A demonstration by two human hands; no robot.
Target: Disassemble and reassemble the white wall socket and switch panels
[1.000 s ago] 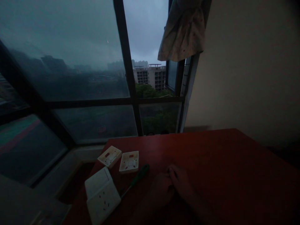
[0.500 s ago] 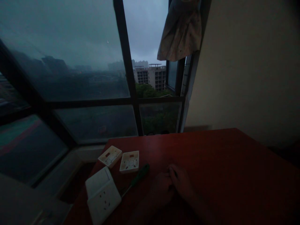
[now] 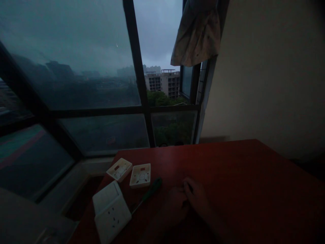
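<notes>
My left hand (image 3: 175, 202) rests on the red-brown table, fingers curled. Against it lies my right hand (image 3: 197, 196), also closed, its thumb and fingertips touching the left hand's fingers. No object shows in either hand, though the dim light hides the palms. Left of them a screwdriver (image 3: 152, 189) with a green handle lies slantwise, its shaft pointing toward a white socket panel (image 3: 115, 217). One white switch plate (image 3: 106, 196) sits beside that panel, touching or overlapping it. Behind are two open cream back boxes, the left box (image 3: 120, 169) and the right box (image 3: 140, 176).
The wooden table (image 3: 228, 169) reaches toward a dark-framed window (image 3: 101, 110) at its far side. A stained cloth (image 3: 196, 40) hangs in the upper part of the window opening. On the right stands a plain wall (image 3: 264, 74). The room is dim.
Both hands stay together in the same spot. The boxes, panels and screwdriver have not moved. Only the hanging cloth sways slightly.
</notes>
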